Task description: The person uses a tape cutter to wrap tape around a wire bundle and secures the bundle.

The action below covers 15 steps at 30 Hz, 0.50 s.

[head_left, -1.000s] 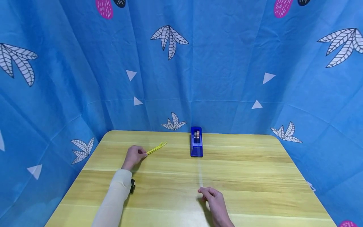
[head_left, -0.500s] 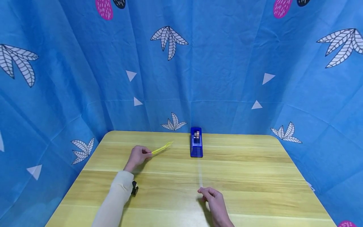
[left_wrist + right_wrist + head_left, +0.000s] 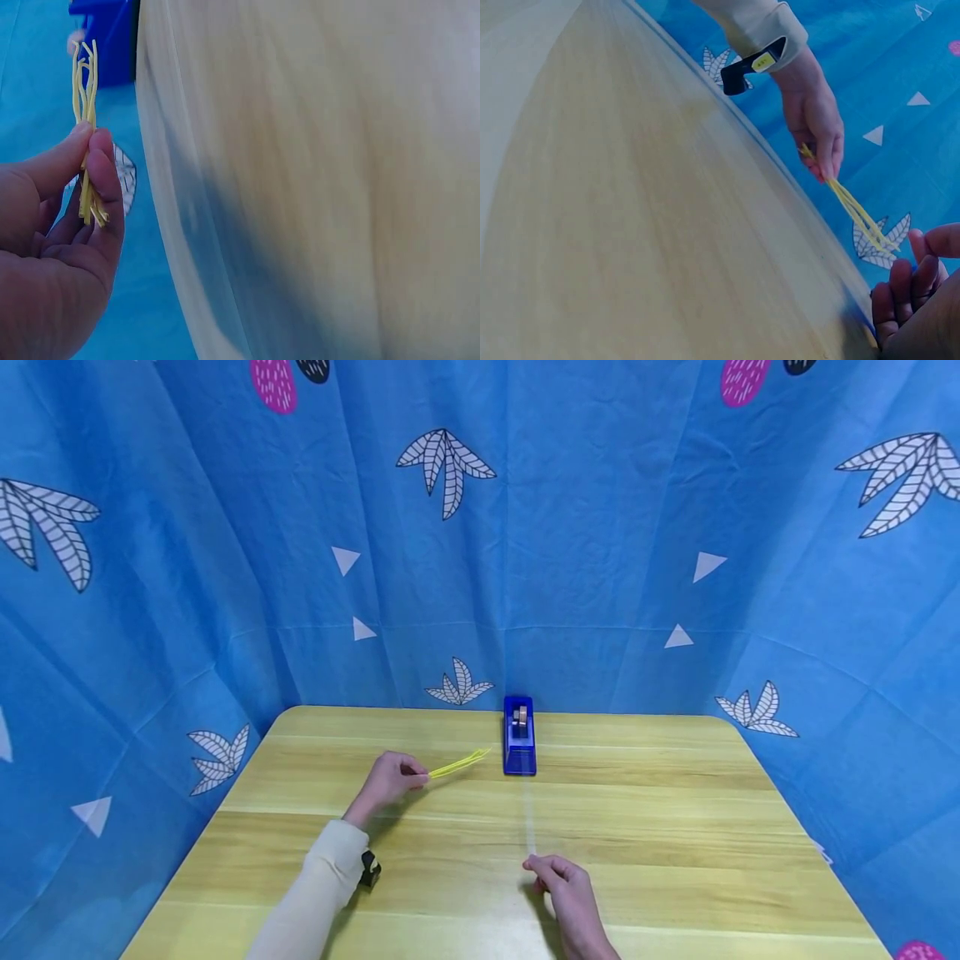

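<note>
My left hand pinches a small bundle of thin yellow strands between thumb and fingers. In the left wrist view the loose strands stick up past the thumb, and their short cut ends show below the fingers. A blue tape dispenser with a roll in it stands at the table's back edge. From its front a strip of clear tape stretches toward me, its end pinched by my right hand. The strand tips reach close to the dispenser's left side.
The wooden table has rounded back corners. Right behind it and along both sides hangs a blue patterned curtain. A black strap device sits at the left sleeve cuff.
My left hand has carried the yellow strands rightward and slightly toward me, so they are nearer the dispenser. My right hand and the stretched tape have stayed in place.
</note>
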Motion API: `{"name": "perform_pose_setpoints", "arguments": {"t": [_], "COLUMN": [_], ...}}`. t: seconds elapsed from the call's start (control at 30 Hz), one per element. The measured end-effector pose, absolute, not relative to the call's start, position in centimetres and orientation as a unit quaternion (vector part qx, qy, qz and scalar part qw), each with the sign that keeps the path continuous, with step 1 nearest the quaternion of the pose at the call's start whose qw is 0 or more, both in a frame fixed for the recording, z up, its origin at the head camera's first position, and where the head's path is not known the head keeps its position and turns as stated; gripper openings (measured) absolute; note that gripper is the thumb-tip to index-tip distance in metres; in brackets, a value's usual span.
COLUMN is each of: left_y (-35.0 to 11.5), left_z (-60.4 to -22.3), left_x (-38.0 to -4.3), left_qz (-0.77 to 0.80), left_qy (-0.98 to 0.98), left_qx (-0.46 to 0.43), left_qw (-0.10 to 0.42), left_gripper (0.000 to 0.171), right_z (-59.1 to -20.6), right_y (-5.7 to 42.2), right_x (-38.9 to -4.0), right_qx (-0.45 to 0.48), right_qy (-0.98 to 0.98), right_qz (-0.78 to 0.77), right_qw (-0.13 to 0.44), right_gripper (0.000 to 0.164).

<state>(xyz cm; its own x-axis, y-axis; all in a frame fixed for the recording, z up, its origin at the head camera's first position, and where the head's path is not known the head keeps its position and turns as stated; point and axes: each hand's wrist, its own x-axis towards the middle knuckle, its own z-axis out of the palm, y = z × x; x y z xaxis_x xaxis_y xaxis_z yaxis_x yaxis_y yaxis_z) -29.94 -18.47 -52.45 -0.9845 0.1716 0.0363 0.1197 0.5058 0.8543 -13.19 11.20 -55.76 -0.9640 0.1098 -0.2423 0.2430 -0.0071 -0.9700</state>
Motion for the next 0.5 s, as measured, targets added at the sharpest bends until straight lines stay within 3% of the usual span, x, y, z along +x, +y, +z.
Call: {"name": "perform_pose_setpoints", "arguments": {"t": [0.5], "left_y": [-15.2], "left_z": [-52.3], "left_x": [-29.0], "left_qz": [0.557], "left_qy": [0.814], "left_qx": [0.092], "left_qw": [0.133], "left_gripper": [0.011], "right_z": [-55.4], "right_y": [11.2], "right_x": [-12.8], "right_qx": [0.120], "right_qy": [0.707], "right_qz": [-0.696], "right_qw": [0.041], "right_gripper": [0.031]}}
